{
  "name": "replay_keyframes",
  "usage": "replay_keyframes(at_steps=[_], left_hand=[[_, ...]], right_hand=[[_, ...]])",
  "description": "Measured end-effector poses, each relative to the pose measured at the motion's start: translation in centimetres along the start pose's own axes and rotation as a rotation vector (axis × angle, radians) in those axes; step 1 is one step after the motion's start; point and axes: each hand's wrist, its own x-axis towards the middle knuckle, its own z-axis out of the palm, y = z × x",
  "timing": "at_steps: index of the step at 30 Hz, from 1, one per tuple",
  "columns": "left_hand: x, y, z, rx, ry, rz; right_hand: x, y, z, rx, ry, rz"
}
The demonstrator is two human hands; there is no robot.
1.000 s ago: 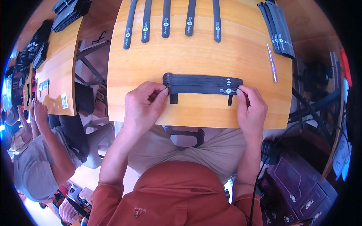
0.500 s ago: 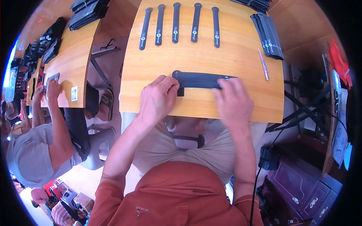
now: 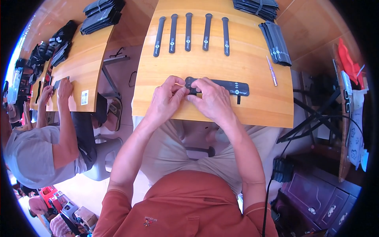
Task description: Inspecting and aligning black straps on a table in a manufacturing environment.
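Note:
A flat dark grey strap (image 3: 241,87) with pale print lies crosswise near the table's front edge. Its rounded left end is between my hands, partly covered by fingers. My left hand (image 3: 167,96) is closed in a pinch at that end. Curled over the strap just to the right, my right hand (image 3: 212,98) grips the same end with fingertips and thumb. Whatever small part the fingertips work on there is hidden. A short black tab (image 3: 239,100) sticks out below the strap's right part.
Several narrow dark strips (image 3: 188,31) stand in a row farther up the wooden table (image 3: 166,114). A purple-handled screwdriver (image 3: 273,73) and folded dark pieces (image 3: 275,43) lie at right; a bundled dark stack (image 3: 256,8) is behind. A co-worker (image 3: 35,154) sits at another table on the left.
My right hand has moved left from the strap's right part to its left end, beside my left hand. The strap's printed right end and tab now show. The whole view has shifted slightly.

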Motion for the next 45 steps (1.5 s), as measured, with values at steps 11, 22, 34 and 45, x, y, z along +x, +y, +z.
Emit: replay_keyframes(at_steps=[11,22,34,45], left_hand=[[0.0,-0.5,0.2,0.205,-0.010,0.106],[-0.2,-0.3,1.4,0.456,0.092,0.223],[0.1,0.2,1.6,0.499,0.106,0.159],[-0.2,0.0,2.0,0.517,0.135,0.237]], right_hand=[[-0.4,0.0,1.6,0.016,0.155,0.056],[-0.4,-0.2,1.9,0.070,0.204,0.068],[-0.4,0.1,2.4,0.102,0.316,0.155],[-0.3,0.8,1.6,0.082,0.266,0.062]])
